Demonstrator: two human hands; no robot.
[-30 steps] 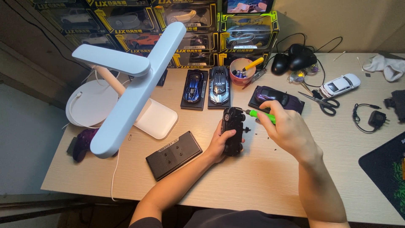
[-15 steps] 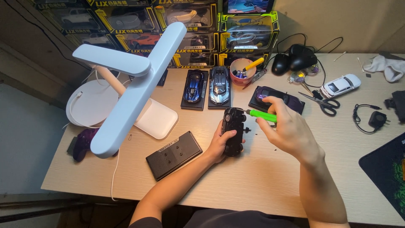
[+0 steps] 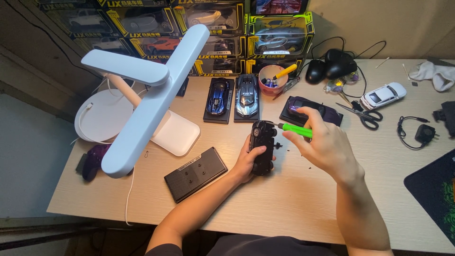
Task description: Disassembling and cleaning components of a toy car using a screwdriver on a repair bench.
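The left hand (image 3: 247,160) gripped the black toy car (image 3: 262,147) near the table's (image 3: 294,199) middle, its long axis pointing away; the right hand (image 3: 326,144) pinched a green screwdriver (image 3: 295,130), tip meeting the car's far end from the right

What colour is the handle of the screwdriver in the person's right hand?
Bright green. The screwdriver shows clearly in the head view, held by the right hand.

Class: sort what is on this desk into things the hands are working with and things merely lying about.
In use:
black model car, held by left hand
green screwdriver, held by right hand

Lying about:
scissors
white car
lamp
black base plate
pink cup
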